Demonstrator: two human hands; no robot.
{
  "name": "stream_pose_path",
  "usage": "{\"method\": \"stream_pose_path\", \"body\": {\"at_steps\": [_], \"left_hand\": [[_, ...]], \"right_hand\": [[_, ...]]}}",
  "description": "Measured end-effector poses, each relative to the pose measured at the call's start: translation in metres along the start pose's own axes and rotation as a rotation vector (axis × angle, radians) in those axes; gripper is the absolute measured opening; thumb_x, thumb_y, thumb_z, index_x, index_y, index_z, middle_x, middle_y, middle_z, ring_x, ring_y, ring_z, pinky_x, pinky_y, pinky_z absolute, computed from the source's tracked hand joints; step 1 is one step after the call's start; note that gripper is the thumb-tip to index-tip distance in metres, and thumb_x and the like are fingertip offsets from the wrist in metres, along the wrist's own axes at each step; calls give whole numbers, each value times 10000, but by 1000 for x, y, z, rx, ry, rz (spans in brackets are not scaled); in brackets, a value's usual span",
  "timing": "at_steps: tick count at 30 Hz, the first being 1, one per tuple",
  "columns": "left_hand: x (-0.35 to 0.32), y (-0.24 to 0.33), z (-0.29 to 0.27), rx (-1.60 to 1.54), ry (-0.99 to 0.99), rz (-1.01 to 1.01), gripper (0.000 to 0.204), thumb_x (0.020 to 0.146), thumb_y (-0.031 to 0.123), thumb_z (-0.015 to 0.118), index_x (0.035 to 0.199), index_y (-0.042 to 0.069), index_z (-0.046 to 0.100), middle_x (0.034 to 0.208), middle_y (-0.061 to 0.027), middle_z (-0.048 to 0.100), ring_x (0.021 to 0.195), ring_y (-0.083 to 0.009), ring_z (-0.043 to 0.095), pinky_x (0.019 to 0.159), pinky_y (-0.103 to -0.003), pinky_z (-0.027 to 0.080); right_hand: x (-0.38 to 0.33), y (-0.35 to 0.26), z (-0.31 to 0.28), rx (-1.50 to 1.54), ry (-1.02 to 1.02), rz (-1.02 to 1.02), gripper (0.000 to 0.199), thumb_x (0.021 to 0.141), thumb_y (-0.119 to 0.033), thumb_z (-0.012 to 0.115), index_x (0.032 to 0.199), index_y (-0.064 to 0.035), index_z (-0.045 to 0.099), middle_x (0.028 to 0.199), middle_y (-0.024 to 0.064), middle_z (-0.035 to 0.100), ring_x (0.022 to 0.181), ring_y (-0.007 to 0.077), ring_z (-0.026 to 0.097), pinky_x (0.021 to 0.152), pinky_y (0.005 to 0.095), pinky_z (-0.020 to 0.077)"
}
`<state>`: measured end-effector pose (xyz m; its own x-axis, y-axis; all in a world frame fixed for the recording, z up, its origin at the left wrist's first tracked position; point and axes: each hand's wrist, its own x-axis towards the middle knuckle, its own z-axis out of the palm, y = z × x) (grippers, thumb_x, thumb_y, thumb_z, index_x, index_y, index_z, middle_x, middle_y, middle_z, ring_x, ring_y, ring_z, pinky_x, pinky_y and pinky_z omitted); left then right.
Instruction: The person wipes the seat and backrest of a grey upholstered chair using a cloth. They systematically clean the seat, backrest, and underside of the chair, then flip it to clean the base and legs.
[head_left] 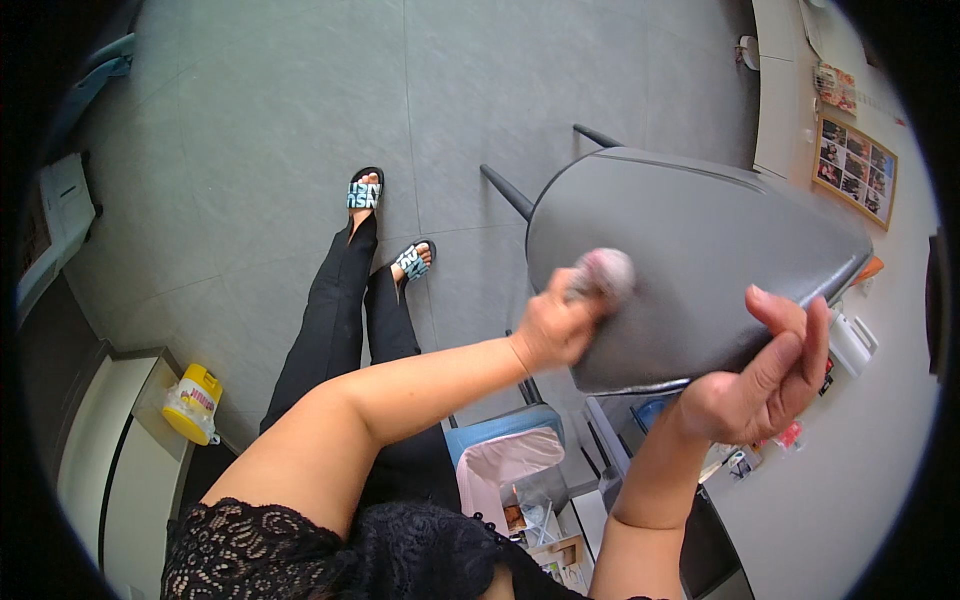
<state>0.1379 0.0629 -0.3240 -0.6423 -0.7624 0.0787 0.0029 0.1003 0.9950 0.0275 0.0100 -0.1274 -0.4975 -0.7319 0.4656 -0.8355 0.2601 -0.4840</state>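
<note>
My left hand (pixel 562 318) is closed round a blurred, rounded grey-and-pink bundle (pixel 606 272) that looks like a crumpled cloth. It sits over the smooth surface of a dark grey chair (pixel 690 225); motion blur hides whether the two touch. Two thin dark legs of the chair stick out on its far left side. At the chair's near right edge, my right hand (pixel 755 385) is raised with its fingers partly bent and apart, and nothing shows in it. Whether that hand rests on the edge cannot be made out.
Below my left forearm is a blue and pink padded item (pixel 510 440), close to my legs. A yellow tub (pixel 193 402) stands by a cabinet at the left. On the right, a white jug-like container (pixel 852 345) and a photo frame (pixel 855 170) are near the wall. Grey tiles (pixel 290 90) cover the floor.
</note>
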Motion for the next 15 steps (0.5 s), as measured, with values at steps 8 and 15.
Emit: {"method": "stream_pose_path", "body": {"at_steps": [8,15], "left_hand": [[34,-17,2,-194,153,-320,419,853,52,584,1254,166,626,1120,-194,525,952,-361,596,839,-376,504],[39,-93,32,-68,179,-264,397,878,102,561,1272,133,594,1098,-236,537,900,-413,585,786,-432,514]], "right_hand": [[-4,8,-2,-78,-2,20,311,1011,-163,344,1200,39,485,777,27,636,838,176,579,1160,429,249],[-6,20,-3,-121,128,-192,374,975,-25,287,1219,115,535,823,103,632,854,211,622,1095,476,390]]}}
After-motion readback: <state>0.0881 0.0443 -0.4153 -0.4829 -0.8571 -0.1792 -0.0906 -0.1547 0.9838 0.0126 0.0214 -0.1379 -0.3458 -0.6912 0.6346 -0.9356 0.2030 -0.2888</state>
